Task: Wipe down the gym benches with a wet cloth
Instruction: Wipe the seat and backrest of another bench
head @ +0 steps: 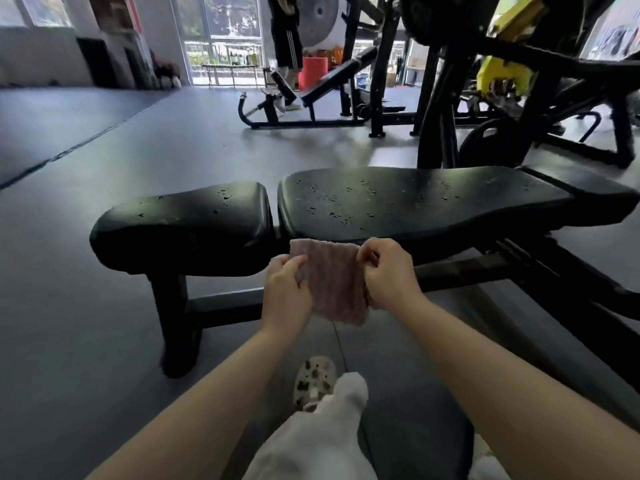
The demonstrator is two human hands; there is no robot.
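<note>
— Item one, the cloth?

— Pink cloth (332,285), stretched before the counter's (415,202) near edge; my left hand (285,292) pinches its left edge, my right hand (389,275) its right.

— The counter?

— Black pads, beaded with droplets, one gap between them. Open grey floor (104,168) to its left; machine frames (485,98) crowd behind.

Cloth (334,282): pinkish-brown, textured, apparently folded flat; hangs upright in the air near the bench's front edge.
Bench (398,199): black, padded, two cushions side by side, short one left, long one right; water droplets scattered over both tops.
</note>
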